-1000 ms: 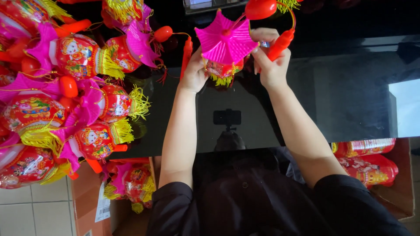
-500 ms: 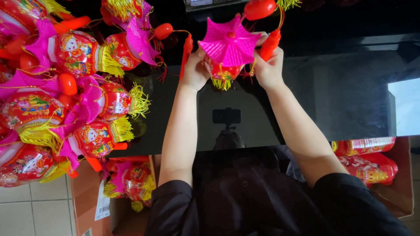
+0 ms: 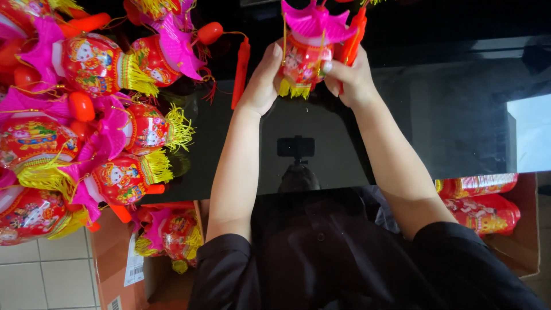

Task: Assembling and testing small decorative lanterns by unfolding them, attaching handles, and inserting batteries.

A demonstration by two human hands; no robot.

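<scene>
A red paper lantern (image 3: 304, 54) with a pink pointed cap and a yellow fringe stands upright above the glossy black table (image 3: 447, 115). My left hand (image 3: 263, 80) grips its left side and my right hand (image 3: 350, 77) grips its right side. Red tassel cords hang beside the lantern; one long red tassel (image 3: 241, 72) lies on the table just left of my left hand.
A heap of finished red and pink lanterns (image 3: 97, 126) covers the table's left side. A cardboard box (image 3: 120, 258) with more lanterns stands on the tiled floor at lower left. Another box with flat red lantern bodies (image 3: 482, 201) sits at the right.
The lantern has been turned from showing its pink cap to the camera to standing upright with its red body and fringe visible. Both hands shifted down onto its sides.
</scene>
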